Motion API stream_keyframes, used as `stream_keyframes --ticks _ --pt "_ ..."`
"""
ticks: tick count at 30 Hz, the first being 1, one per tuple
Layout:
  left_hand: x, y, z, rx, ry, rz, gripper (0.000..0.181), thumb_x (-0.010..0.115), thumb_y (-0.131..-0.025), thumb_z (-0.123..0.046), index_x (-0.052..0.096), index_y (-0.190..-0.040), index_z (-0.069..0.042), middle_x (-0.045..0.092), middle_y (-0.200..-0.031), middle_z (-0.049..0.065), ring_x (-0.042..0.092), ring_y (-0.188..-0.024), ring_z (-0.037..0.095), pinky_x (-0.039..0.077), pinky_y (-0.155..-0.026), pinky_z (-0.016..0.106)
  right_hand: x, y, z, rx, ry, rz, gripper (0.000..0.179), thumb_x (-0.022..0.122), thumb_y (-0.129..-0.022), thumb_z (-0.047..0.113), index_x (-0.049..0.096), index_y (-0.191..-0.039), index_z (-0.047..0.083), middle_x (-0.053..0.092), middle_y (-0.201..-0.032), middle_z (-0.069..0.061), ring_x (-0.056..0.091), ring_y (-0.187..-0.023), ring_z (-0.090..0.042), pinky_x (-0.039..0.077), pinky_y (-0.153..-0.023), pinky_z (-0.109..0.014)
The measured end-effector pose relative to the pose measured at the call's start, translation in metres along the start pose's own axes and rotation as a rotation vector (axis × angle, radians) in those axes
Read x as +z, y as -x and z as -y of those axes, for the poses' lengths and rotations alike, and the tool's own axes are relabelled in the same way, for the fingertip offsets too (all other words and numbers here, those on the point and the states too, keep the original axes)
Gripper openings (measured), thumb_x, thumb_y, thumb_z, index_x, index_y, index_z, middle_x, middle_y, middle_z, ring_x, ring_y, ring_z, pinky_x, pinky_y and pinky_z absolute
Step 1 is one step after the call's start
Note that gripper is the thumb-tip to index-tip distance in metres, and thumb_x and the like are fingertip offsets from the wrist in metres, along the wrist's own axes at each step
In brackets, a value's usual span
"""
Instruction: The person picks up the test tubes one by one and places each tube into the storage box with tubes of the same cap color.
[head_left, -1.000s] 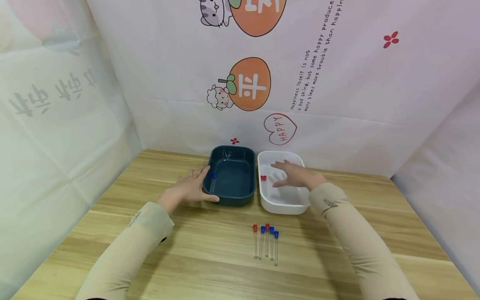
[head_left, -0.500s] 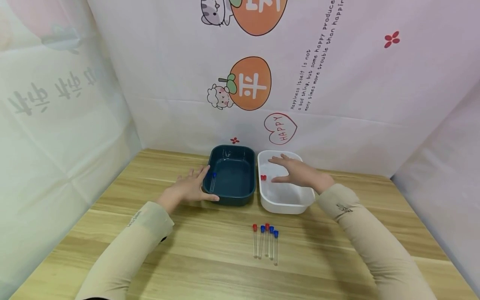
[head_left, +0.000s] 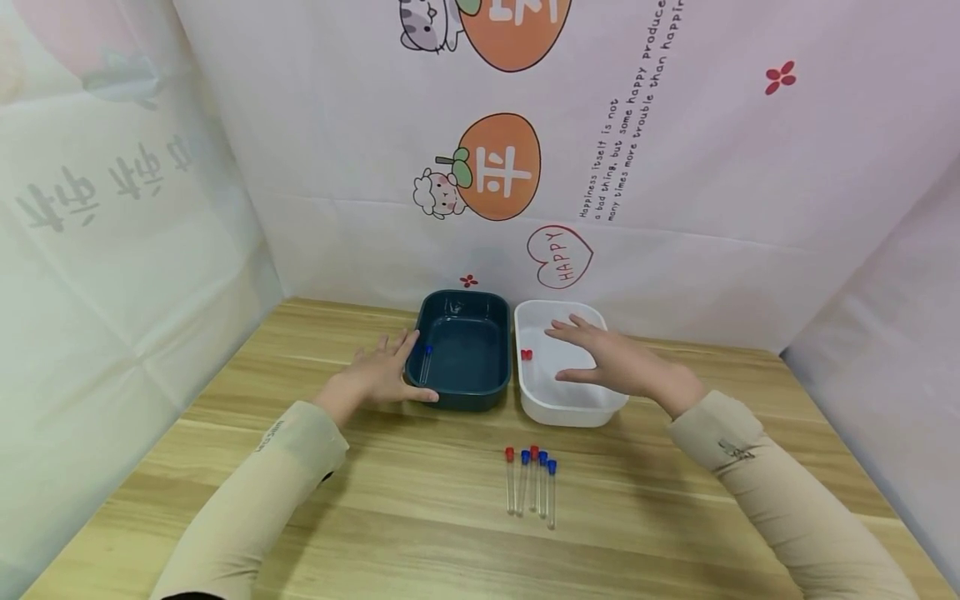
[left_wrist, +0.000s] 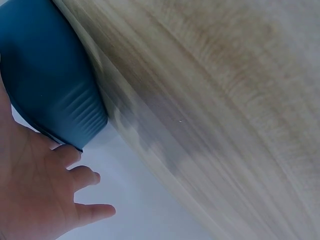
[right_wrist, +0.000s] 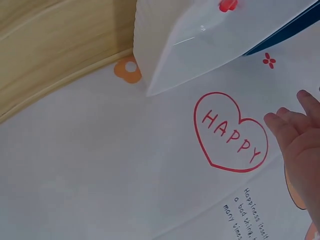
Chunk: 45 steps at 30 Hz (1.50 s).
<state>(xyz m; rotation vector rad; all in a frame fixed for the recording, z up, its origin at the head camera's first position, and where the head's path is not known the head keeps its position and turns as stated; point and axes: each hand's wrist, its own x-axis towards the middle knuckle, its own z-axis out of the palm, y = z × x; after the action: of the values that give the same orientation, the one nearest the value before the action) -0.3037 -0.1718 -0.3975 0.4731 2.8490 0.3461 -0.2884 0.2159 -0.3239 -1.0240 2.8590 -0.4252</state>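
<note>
My left hand (head_left: pixel 378 372) rests at the left side of a dark teal bin (head_left: pixel 468 346), fingers spread, fingertips right at its rim. Inside that bin a clear test tube with a blue cap (head_left: pixel 427 362) leans along the left wall. Over the white bin (head_left: pixel 573 415) hovers my right hand (head_left: pixel 618 360), fingers extended and thumb apart, nothing between them. Red caps (head_left: pixel 527 355) show by the white bin's left wall; their tubes are hard to make out. In front of the bins lie several capped test tubes (head_left: pixel 543 487), some red, some blue.
Both bins stand side by side at the back of the wooden table (head_left: pixel 420 517), close to a printed white cloth backdrop (head_left: pixel 675 275). More white cloth (head_left: pixel 150 292) hangs along the left side, and also along the right.
My right hand has drawn to the right and slightly back toward me, still above the white bin. The left hand, bins and tubes have stayed in place.
</note>
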Motion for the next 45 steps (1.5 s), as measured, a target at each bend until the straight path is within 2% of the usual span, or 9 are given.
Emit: stream_keyframes --ticks 6,15,20,26,33,39,45 --pt "-0.001 0.001 -0.003 0.008 -0.015 -0.011 0.128 0.06 -0.08 -0.085 -0.003 -0.166 -0.014 0.001 -0.172 0.008 -0.001 -0.155 0.042 0.003 -0.115 0.074 0.004 0.018 0.006 -0.015 -0.003 -0.028 0.075 0.072 -0.095 0.045 0.044 -0.158 0.014 0.035 -0.164 -0.011 0.025 -0.151 -0.042 0.035 -0.111 -0.062" --pt "-0.001 0.002 -0.005 0.007 -0.028 -0.006 0.128 0.06 -0.08 -0.084 -0.004 -0.166 -0.013 -0.001 -0.172 0.007 -0.002 -0.155 0.041 0.003 -0.115 0.074 0.016 0.042 0.009 -0.064 -0.024 -0.074 0.072 0.075 -0.094 0.039 0.048 -0.155 0.01 0.039 -0.162 -0.011 0.028 -0.149 -0.044 0.035 -0.111 -0.062" --pt "-0.001 0.002 -0.006 0.014 -0.026 -0.01 0.129 0.06 -0.08 -0.084 -0.004 -0.166 -0.012 -0.001 -0.172 0.007 -0.001 -0.155 0.042 0.004 -0.115 0.074 0.024 0.055 0.015 -0.057 -0.035 -0.101 0.07 0.078 -0.093 0.035 0.051 -0.153 0.012 0.042 -0.16 -0.01 0.03 -0.148 -0.045 0.035 -0.11 -0.065" --pt "-0.003 0.002 -0.005 0.011 -0.025 -0.009 0.127 0.06 -0.082 -0.083 -0.003 -0.166 -0.012 0.0 -0.172 0.009 0.0 -0.155 0.041 0.004 -0.115 0.074 0.036 0.07 0.023 -0.035 -0.096 -0.109 0.067 0.077 -0.094 0.034 0.052 -0.152 0.01 0.041 -0.161 -0.011 0.028 -0.149 -0.045 0.032 -0.111 -0.067" --pt "-0.002 0.001 -0.003 0.003 -0.023 -0.001 0.128 0.06 -0.08 -0.084 -0.004 -0.166 -0.013 -0.001 -0.172 0.008 -0.001 -0.155 0.04 0.002 -0.115 0.073 0.049 0.083 0.032 -0.049 -0.115 -0.151 0.062 0.074 -0.096 0.036 0.055 -0.148 0.008 0.044 -0.158 -0.013 0.034 -0.146 -0.043 0.033 -0.11 -0.065" --pt "-0.001 0.002 -0.002 0.001 -0.019 -0.003 0.129 0.06 -0.08 -0.084 -0.005 -0.166 -0.013 -0.001 -0.172 0.008 0.0 -0.155 0.041 0.002 -0.115 0.073 0.06 0.089 0.036 -0.072 -0.139 -0.152 0.062 0.076 -0.095 0.029 0.055 -0.148 0.006 0.046 -0.156 -0.018 0.038 -0.143 -0.046 0.034 -0.109 -0.066" --pt "-0.002 0.001 -0.003 0.01 -0.021 -0.006 0.128 0.06 -0.081 -0.084 -0.003 -0.166 -0.012 0.0 -0.172 0.009 0.001 -0.155 0.042 0.004 -0.115 0.074 0.068 0.094 0.039 -0.057 -0.136 -0.143 0.063 0.076 -0.094 0.033 0.055 -0.148 0.007 0.046 -0.155 -0.018 0.04 -0.143 -0.043 0.037 -0.109 -0.062"
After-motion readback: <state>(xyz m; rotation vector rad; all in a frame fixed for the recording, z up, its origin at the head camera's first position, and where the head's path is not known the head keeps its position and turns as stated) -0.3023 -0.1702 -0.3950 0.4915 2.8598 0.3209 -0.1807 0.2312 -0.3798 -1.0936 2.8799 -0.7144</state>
